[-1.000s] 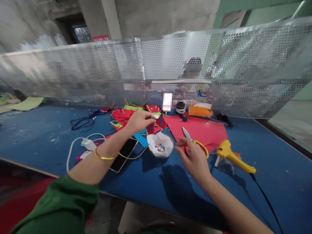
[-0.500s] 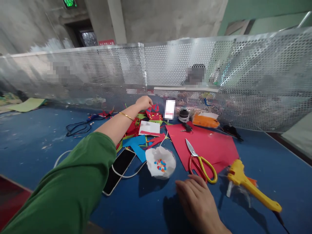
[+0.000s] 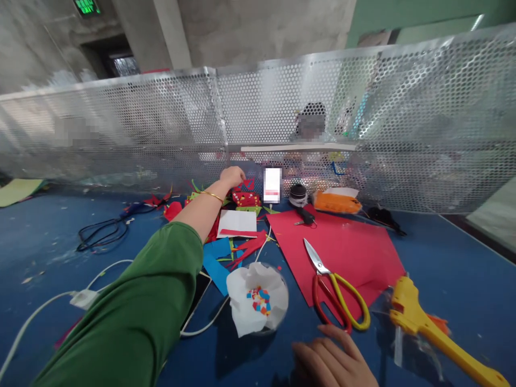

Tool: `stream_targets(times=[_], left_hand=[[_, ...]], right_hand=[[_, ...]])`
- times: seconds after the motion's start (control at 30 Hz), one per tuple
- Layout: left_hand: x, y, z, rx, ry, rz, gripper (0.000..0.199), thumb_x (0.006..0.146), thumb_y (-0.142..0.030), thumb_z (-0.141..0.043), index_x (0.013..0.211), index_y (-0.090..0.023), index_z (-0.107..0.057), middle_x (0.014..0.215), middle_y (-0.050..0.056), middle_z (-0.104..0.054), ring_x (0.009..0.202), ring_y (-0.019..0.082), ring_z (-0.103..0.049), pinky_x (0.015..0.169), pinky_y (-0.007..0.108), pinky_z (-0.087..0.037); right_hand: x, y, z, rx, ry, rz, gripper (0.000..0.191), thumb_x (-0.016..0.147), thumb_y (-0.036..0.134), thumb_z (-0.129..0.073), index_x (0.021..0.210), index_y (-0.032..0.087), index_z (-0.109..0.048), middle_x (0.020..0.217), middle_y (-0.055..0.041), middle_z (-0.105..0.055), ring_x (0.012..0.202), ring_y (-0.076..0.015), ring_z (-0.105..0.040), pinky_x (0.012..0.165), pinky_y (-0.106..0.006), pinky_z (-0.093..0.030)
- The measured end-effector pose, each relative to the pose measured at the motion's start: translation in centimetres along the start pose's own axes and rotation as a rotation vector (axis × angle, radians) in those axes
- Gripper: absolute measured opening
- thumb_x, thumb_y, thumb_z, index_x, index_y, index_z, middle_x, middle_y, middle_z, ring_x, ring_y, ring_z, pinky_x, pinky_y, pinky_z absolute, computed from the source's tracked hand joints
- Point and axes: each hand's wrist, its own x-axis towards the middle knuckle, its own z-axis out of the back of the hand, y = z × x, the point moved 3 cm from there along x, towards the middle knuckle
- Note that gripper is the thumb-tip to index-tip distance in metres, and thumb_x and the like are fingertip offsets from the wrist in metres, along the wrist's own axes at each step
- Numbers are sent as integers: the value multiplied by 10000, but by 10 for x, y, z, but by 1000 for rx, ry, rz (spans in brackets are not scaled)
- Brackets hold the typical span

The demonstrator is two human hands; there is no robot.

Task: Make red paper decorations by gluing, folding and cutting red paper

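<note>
My left hand (image 3: 233, 176) reaches far forward to the foot of the mesh screen. Its fingertips are closed at the edge of a red paper piece with blue dots (image 3: 249, 184). Just below lies a red piece with pale dots (image 3: 246, 199). My right hand (image 3: 334, 357) rests low on the table, holding nothing, fingers loosely apart. Above it are scissors (image 3: 315, 258) with one red and one yellow handle, partly on a red sheet (image 3: 346, 236). To its left stands a bowl lined with white paper (image 3: 238, 314), containing small coloured paper bits (image 3: 260, 300).
A yellow glue gun (image 3: 409, 309) lies at the right. Perforated metal screen (image 3: 169, 123) bounds the back. A lit phone (image 3: 272, 185), keys (image 3: 305, 216), an orange packet (image 3: 336, 201), blue paper scraps (image 3: 217, 269) and a white cable (image 3: 34, 317) are around. Beyond the screen is a person.
The view has shifted, so the bowl, scissors and glue gun appear lower. My left hand stays at the red dotted paper. My right hand appears lower in the picture, still near the scissors' handles.
</note>
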Motion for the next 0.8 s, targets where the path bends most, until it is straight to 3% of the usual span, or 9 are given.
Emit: stream_targets(times=[0.37, 0.63, 0.8], left_hand=[[6, 13, -17, -21, 35, 0, 350, 957, -367, -640, 1263, -200, -612, 1292, 95, -619, 1115, 247, -637, 919, 436, -564], [14, 19, -12, -38, -28, -21, 343, 962, -370, -632, 1258, -197, -615, 1297, 97, -618, 1114, 245, -636, 926, 441, -561], [15, 19, -19, -48, -20, -36, 347, 961, -372, -632, 1256, -191, -616, 1293, 96, -620, 1110, 248, -638, 923, 443, -563]], right_hand=[[7, -2, 4, 38, 4, -48, 302, 969, 39, -404, 899, 194, -654, 589, 65, -651, 512, -74, -635, 816, -250, -513], [10, 0, 8, 39, 27, -74, 272, 990, 57, -390, 927, 198, -613, 586, 82, -642, 502, -74, -627, 810, -285, -490], [11, -1, 7, 42, 57, -81, 270, 987, 47, -386, 942, 199, -605, 598, 85, -645, 521, -73, -634, 824, -290, -476]])
